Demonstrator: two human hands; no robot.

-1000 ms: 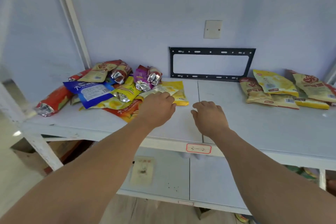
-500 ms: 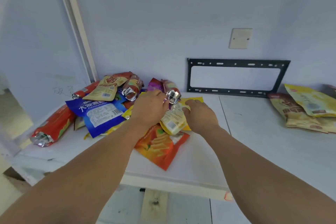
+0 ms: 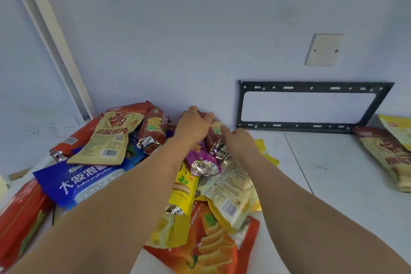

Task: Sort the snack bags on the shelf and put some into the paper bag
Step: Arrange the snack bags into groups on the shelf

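A white shelf runs along a pale blue-white wall. A seam divides its surface into two panels right of centre. On the wall above the rear edge of the shelf hangs a black metal mounting bracket, and higher up sits a cream blank cover plate. A white upright post slants down to the shelf's rear left corner.

A loose heap of snack bags covers the left part of the shelf. It includes a beige bag with red characters, a blue bag, a red bag at the left edge, an orange chip bag at the front edge, a pale yellow bag and a purple bag.

Both hands reach to the back of the heap near the wall. The left hand curls its fingers over the top of a dark red snack bag; the right hand rests against that bag's right side, index finger extended, though whether it grips cannot be told.

More beige and yellow bags lie at the right edge of the shelf.
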